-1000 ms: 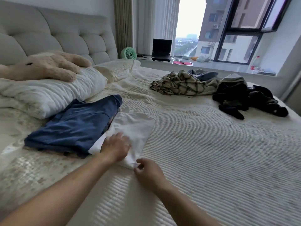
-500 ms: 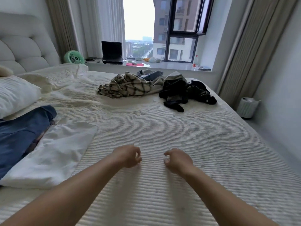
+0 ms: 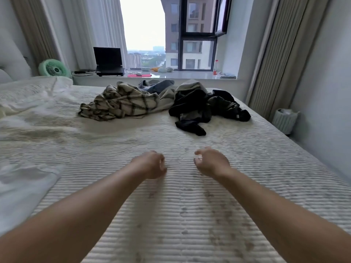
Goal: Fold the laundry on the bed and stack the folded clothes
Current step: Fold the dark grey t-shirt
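Moved: hands off white fold [image 3: 22, 183], lower left.
Hands: left [image 3: 152, 165], right [image 3: 210, 164], loosely curled, empty.
Next: plaid shirt [image 3: 121, 103], soft, light; take shoulders.

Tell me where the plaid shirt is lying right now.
The plaid shirt lies crumpled at the far end of the bed, left of the black clothes pile, below the windowsill.

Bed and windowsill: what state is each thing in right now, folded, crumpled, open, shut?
Left hand: empty, fingers curled.
Right hand: empty, fingers loosely curled.
Plaid garment: crumpled, unfolded.
Black clothes: heaped, unfolded.
Jeans: bunched behind the plaid garment.
White garment: lying flat at the left edge.
Laptop: lid open, screen dark.
Window: ajar.
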